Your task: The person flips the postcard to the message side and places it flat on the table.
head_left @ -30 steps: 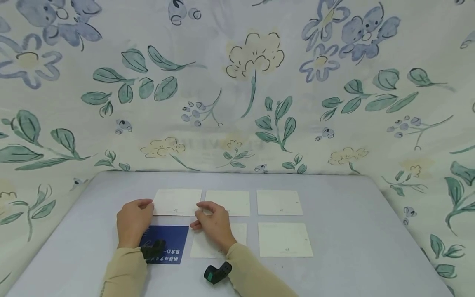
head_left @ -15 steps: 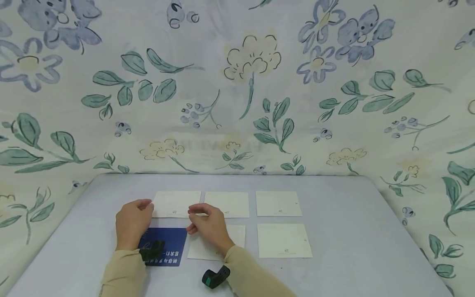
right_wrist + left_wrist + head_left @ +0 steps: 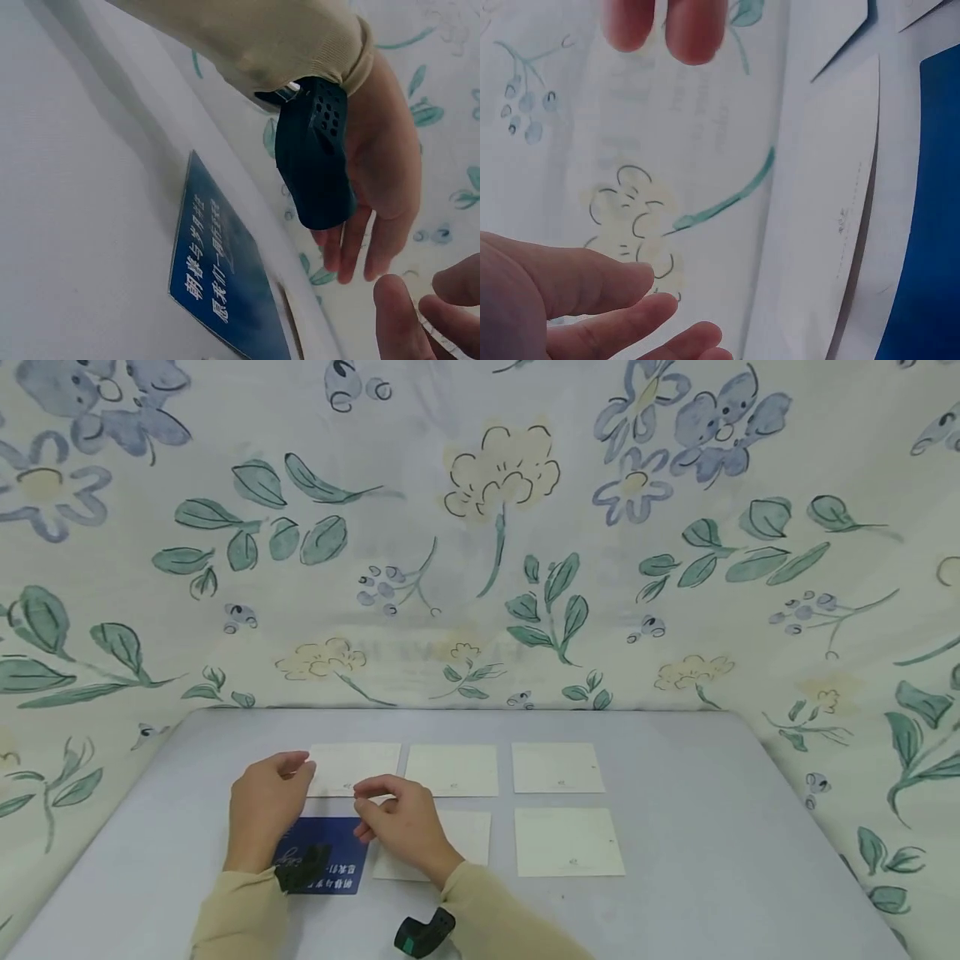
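In the head view, a cream-white card (image 3: 341, 764) with tiny print lies at the far left of the table. My left hand (image 3: 266, 806) is at its left end, fingers loosely bent and apart from the thumb; whether they touch the card is unclear. My right hand (image 3: 405, 827) hovers over the card's near right corner, and nothing shows between its fingertips. Just nearer lies a blue card (image 3: 345, 860) with white lettering, partly hidden by the left wrist's black camera. In the left wrist view, the left fingers (image 3: 577, 281) appear straight and hold nothing.
To the right lie more cream cards: a far middle one (image 3: 453, 770), a far right one (image 3: 558, 768), a near right one (image 3: 570, 843), and a near middle one (image 3: 468, 843) partly under the right hand. A flower-printed cloth (image 3: 480, 677) hangs behind the table (image 3: 697, 852).
My right hand has moved left along the near edge of the far left cream card. My left hand has stayed nearly in place. The cards lie as before; the head view has shifted slightly.
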The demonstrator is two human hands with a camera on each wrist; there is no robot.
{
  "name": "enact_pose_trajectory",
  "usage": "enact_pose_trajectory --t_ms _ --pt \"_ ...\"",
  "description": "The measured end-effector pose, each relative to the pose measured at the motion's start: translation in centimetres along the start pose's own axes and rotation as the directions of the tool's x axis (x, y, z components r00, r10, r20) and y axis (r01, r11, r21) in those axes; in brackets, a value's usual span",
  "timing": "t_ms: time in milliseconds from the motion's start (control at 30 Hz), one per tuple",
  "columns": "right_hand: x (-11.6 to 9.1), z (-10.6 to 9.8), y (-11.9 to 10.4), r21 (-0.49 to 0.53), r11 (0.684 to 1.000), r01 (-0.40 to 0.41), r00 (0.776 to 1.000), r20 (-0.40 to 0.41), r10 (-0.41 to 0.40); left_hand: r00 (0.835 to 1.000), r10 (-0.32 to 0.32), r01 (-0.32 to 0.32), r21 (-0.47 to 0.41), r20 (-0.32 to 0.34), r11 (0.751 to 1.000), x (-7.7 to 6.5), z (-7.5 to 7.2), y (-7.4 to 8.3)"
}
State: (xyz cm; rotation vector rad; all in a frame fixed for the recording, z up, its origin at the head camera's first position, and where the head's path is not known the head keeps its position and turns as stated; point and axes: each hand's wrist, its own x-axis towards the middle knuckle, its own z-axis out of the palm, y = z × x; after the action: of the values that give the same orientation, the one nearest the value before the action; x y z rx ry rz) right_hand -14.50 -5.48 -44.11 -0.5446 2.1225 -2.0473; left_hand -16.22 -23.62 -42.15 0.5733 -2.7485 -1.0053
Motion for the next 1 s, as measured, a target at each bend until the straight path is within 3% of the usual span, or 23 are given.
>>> enact_pose_trajectory --t_ms 100,200,267,433,533,667,800,1000 --pt "-0.5 0.2 -0.2 -0.031 0.999 -0.042 0.999 -0.005 0.042 1.0 0.024 -0.024 0.015 -0.011 1.0 -1.3 -1.0 1.2" --pt "-1.0 0.3 -0.2 -0.093 0.994 -0.055 0.998 -0.015 0.054 0.999 0.044 -0.043 0.049 -0.023 0.998 -1.6 -1.1 0.7" --pt "-1.4 0.4 -0.2 -0.145 0.988 -0.06 0.998 -0.021 0.057 0.999 0.045 -0.044 0.064 -0.005 0.997 -1.1 -0.8 -0.5" --pt "-2.3 0.4 -0.4 -0.208 0.972 -0.113 0.993 -0.035 0.109 0.993 0.108 -0.1 0.156 -0.047 0.983 1.2 1.4 -6.0" --pt "-2.9 0.4 -0.7 -0.206 0.968 -0.142 0.99 -0.034 0.138 0.994 0.107 -0.101 0.179 -0.024 0.979 -0.6 -0.1 -4.6" --pt "-3.8 0.3 -1.1 -0.21 0.963 -0.17 0.985 -0.013 0.171 0.998 0.064 -0.068 0.18 0.029 0.981 -4.3 -3.0 -0.5" --pt "-4.6 0.3 -1.1 -0.23 0.947 -0.225 0.973 -0.004 0.23 0.997 0.069 -0.074 0.204 0.032 0.976 -5.3 -2.9 -1.0" --pt "-5.6 0.3 -0.9 -0.23 0.939 -0.256 0.963 0.03 0.269 0.991 -0.031 0.0 0.23 0.129 0.973 -6.1 -3.3 -2.0"
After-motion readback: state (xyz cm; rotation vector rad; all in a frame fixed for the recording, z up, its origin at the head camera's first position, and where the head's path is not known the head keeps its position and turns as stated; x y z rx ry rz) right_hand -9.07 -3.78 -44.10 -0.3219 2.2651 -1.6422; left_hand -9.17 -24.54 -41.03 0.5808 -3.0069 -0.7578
